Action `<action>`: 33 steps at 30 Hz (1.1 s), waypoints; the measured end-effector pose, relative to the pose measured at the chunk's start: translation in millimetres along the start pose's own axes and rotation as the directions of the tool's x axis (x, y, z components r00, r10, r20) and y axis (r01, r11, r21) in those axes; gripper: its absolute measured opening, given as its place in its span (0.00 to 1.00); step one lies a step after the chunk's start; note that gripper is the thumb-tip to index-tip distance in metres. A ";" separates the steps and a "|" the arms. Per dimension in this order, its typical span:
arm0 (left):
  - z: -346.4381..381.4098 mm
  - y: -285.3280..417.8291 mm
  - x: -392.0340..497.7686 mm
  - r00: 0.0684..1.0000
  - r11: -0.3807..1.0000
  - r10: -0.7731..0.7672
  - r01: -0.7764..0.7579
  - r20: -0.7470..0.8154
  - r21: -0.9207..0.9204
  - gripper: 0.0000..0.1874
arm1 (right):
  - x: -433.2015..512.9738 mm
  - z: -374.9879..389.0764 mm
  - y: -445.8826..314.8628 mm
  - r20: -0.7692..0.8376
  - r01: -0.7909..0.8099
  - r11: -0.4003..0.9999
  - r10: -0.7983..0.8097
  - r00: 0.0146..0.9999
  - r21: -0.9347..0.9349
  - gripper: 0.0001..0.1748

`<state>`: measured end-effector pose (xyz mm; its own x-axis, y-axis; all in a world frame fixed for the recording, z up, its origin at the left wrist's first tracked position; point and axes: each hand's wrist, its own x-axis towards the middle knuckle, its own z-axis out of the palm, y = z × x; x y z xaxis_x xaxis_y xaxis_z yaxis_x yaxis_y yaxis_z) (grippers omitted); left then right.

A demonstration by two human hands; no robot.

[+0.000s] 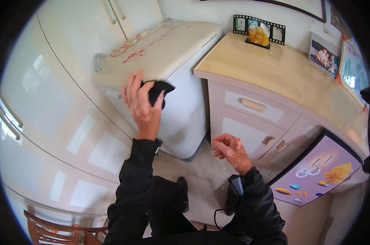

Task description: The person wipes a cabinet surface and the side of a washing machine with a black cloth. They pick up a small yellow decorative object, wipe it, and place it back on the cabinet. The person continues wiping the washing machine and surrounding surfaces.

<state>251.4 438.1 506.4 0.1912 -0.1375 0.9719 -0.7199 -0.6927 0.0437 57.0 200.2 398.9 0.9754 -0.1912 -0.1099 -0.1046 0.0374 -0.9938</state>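
My left hand (143, 105) grips a piece of black cloth (156, 92), with the thumb on its right side and the fingers spread on its left. Hand and cloth appear over the front edge of a white washing machine (185, 110); whether they touch it I cannot tell. Red flowers decorate the machine's cream top (160, 52). Over the floor, lower and to the right, is my right hand (232, 151). Its fingers are loosely curled and nothing shows in them. A small grey device (237, 184) sits at the right wrist.
Right of the machine stands a wood-topped cabinet (270, 67) with a yellow figurine (258, 37) and framed photos (324, 55). A small fridge with a purple door (315, 171) is below it. Tall cream cupboards (65, 92) line the left. A wooden chair (59, 229) stands at lower left.
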 end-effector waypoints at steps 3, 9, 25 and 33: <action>-15.3 -10.5 -11.5 0.967 0.926 -0.246 0.217 -0.060 -0.310 0.22 | -5.1 -2.2 -3.6 -0.009 -0.009 0.999 0.009 1.000 0.035 0.18; -30.1 -16.3 -1.5 0.936 0.928 -0.346 0.330 -0.068 -0.175 0.28 | -5.4 0.1 -3.0 0.010 0.003 1.000 -0.003 1.000 -0.016 0.20; 41.1 6.9 69.5 0.937 0.935 -0.348 0.346 0.025 0.074 0.16 | 6.2 3.7 6.9 0.004 0.008 1.000 -0.008 1.000 0.009 0.19; -28.1 -41.4 71.9 0.668 0.676 -0.694 0.476 -0.269 -0.563 0.23 | 4.1 4.3 7.3 -0.008 -0.003 1.000 0.003 1.000 -0.023 0.18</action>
<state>276.2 476.8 581.0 0.4478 0.5792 0.6811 -0.7712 -0.1351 0.6220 61.1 204.0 391.3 0.9734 -0.1993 -0.1130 -0.1121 0.0156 -0.9936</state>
